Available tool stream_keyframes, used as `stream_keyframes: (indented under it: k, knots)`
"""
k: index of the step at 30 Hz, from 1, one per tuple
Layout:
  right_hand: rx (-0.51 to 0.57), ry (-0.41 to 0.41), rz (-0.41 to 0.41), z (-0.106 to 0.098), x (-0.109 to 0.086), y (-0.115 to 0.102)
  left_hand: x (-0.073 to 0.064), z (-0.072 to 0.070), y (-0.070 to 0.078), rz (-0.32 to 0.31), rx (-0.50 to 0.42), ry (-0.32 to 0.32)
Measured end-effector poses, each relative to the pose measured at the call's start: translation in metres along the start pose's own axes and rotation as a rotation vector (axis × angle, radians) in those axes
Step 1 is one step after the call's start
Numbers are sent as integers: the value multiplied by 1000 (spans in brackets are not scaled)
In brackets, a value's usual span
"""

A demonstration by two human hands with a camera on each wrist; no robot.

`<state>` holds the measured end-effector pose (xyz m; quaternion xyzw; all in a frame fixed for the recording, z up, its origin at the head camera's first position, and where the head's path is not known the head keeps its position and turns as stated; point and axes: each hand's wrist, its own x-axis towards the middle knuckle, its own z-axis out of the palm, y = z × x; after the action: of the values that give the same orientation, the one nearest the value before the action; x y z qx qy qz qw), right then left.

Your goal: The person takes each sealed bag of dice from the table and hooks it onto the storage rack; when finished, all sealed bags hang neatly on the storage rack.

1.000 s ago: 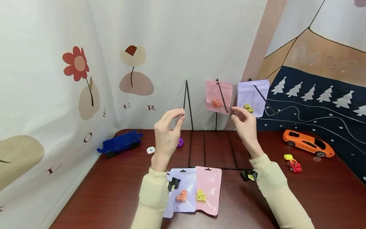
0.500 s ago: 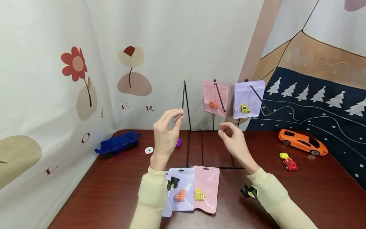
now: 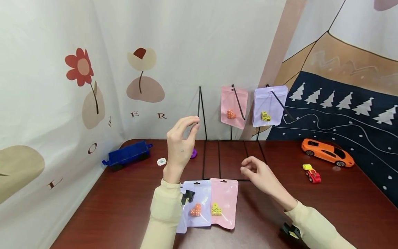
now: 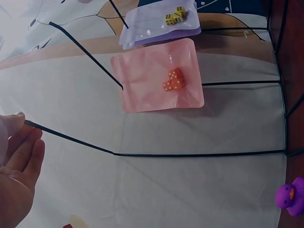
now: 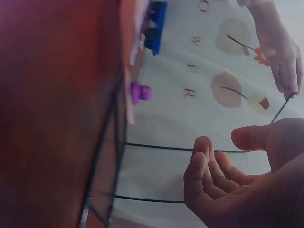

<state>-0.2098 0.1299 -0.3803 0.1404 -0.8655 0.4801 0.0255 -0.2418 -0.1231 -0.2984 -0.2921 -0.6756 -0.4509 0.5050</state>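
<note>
My left hand (image 3: 180, 148) pinches the tip of the left prong (image 4: 71, 138) of a black wire display rack (image 3: 219, 159) between thumb and fingers. No bag hangs on that prong. A pink zip bag (image 3: 226, 99) with orange dice hangs on the middle prong, and lilac zip bags (image 3: 261, 100) with yellow dice hang on the right one. Over the rack's base my right hand (image 3: 264, 176) holds nothing, its fingers loosely bent. In front on the table lie a lilac bag (image 3: 203, 193) with orange dice, a pink bag (image 3: 228, 193) with yellow dice, and another lilac bag partly behind my left sleeve.
A blue toy trailer (image 3: 127, 154) and a white scalloped disc (image 3: 161, 161) lie at the left. Behind my left hand sits a purple duck (image 4: 289, 195). An orange toy car (image 3: 328, 152) and a small red-and-yellow toy vehicle (image 3: 312, 174) stand at the right.
My right hand has moved down from beside the hanging bags to low over the rack's base. The left hand keeps its pinch on the prong tip.
</note>
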Motion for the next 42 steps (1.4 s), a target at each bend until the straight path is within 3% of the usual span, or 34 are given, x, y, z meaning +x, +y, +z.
stream_keyframes:
  k: [7,16,21,32,36,42]
  knots:
    - [40,-128,30,-1,-26,14,0,-1,1,-11,-9,-10]
    - [178,-417,56,12,-47,21,1,-1,1,-4,-12,-9]
    - [235,-491,79,20,-53,22,0,-1,2,-9,-16,-15]
    - [328,-525,113,29,-54,26,0,0,2,-9,-5,-22]
    - [324,-450,105,30,-53,25,0,-1,2,-13,3,-16]
    - [266,-263,89,26,-50,21,1,-1,3,-5,7,-6]
